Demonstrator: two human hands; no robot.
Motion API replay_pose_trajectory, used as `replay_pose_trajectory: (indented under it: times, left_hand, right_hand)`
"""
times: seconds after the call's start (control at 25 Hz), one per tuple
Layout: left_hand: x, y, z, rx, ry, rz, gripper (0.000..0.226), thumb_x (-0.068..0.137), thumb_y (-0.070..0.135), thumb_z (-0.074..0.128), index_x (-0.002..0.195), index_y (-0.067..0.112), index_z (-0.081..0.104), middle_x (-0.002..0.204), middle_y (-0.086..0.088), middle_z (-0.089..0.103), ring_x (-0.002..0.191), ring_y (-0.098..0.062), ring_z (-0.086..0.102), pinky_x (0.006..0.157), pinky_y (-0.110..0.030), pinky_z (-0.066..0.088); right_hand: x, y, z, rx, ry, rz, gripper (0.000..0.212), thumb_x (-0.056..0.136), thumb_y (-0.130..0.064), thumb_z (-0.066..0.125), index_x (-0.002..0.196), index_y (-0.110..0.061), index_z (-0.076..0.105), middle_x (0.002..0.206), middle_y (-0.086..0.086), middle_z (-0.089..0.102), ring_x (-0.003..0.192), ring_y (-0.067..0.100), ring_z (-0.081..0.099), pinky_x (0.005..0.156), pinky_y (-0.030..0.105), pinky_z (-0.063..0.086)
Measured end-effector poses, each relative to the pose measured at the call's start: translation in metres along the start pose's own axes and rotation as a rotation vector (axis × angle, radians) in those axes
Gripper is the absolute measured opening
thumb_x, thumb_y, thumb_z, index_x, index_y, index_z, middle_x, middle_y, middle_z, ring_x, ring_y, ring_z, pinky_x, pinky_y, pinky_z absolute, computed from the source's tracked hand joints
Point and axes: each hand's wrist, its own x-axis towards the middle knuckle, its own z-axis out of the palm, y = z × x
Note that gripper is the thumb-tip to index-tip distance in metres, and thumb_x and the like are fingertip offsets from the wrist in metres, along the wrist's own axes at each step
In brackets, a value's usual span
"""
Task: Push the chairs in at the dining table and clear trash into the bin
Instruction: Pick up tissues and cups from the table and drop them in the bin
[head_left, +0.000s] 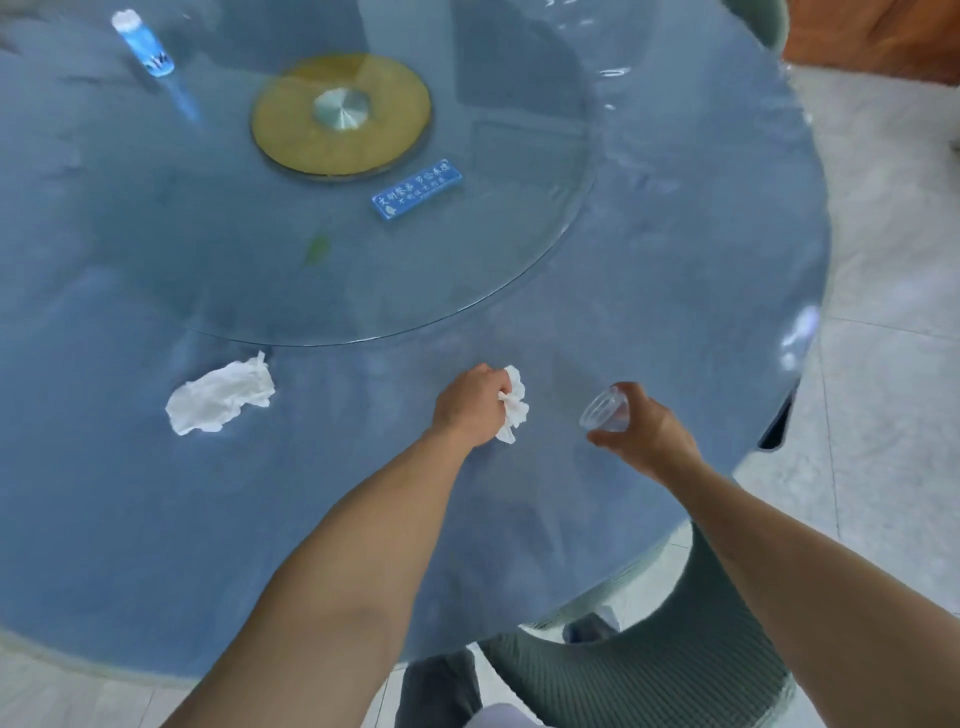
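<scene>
My left hand (470, 405) is closed around a crumpled white tissue (514, 405) just above the blue round table (156, 519). To its right, my right hand (649, 434) grips a clear plastic cup (605, 410), tilted with its mouth toward the left. A second crumpled white tissue (218, 397) lies loose on the table to the left of my left hand. A pale green ribbed chair (649, 660) is tucked under the table's near edge, below my right forearm.
A glass turntable (467, 249) with a gold hub (340, 114) covers the table's middle. On it lie a blue sign (418, 188) and, far left, a blue bottle (143, 44) with a white cap. Another chair back (769, 21) shows at top right. Light floor tiles (893, 364) lie to the right.
</scene>
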Motion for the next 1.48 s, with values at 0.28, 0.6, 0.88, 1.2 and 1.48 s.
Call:
replay_pose_trajectory:
  times: [0.28,0.6,0.88,1.2,1.48]
  left_hand:
    - [-0.058,-0.142,-0.078,-0.102,0.147,-0.185,0.035,0.084,0.004,0.053,0.118,0.012,0.057,0.119,-0.008,0.057,0.106,-0.031,0.058,0.081,-0.034,0.046]
    - [-0.077,-0.271,-0.141,0.062,0.12,-0.403,0.029,0.09,0.009,0.051,0.111,0.021,0.066,0.162,-0.002,0.011,0.139,-0.019,0.039,0.1,-0.031,0.039]
    - [-0.053,-0.291,-0.135,0.029,0.074,-0.471,0.024,0.086,0.017,0.059,0.109,0.018,0.065,0.133,-0.009,0.045,0.1,-0.03,0.057,0.076,-0.032,0.043]
    - [-0.066,-0.235,-0.116,0.092,0.034,-0.29,0.052,0.087,0.014,0.059,0.136,0.024,0.046,0.128,-0.003,0.056,0.112,-0.029,0.057,0.075,-0.031,0.041]
    - [-0.065,-0.12,-0.063,0.176,-0.153,-0.034,0.003,0.083,0.017,0.059,0.081,0.018,0.056,0.105,-0.007,0.066,0.09,-0.027,0.06,0.066,-0.028,0.041]
  right_hand:
    - [-0.028,-0.155,0.071,0.003,-0.047,-0.165,0.074,0.072,-0.045,0.077,0.136,-0.034,0.04,0.126,0.001,0.061,0.113,0.028,0.06,0.087,0.035,0.048]
    - [-0.038,-0.223,0.112,-0.078,-0.081,-0.256,0.074,0.075,-0.045,0.077,0.138,-0.035,0.038,0.129,-0.001,0.06,0.114,0.027,0.059,0.086,0.035,0.047]
    - [-0.05,-0.177,0.104,-0.117,-0.034,-0.102,0.074,0.073,-0.046,0.078,0.134,-0.034,0.04,0.124,0.001,0.063,0.11,0.03,0.061,0.086,0.037,0.05]
    - [-0.081,-0.157,0.096,-0.093,0.043,-0.083,0.075,0.074,-0.048,0.077,0.137,-0.034,0.038,0.124,-0.002,0.061,0.107,0.028,0.061,0.084,0.037,0.051]
    - [-0.135,-0.084,0.042,-0.014,0.204,-0.042,0.077,0.075,-0.051,0.076,0.138,-0.034,0.035,0.127,-0.004,0.062,0.108,0.026,0.061,0.085,0.039,0.052]
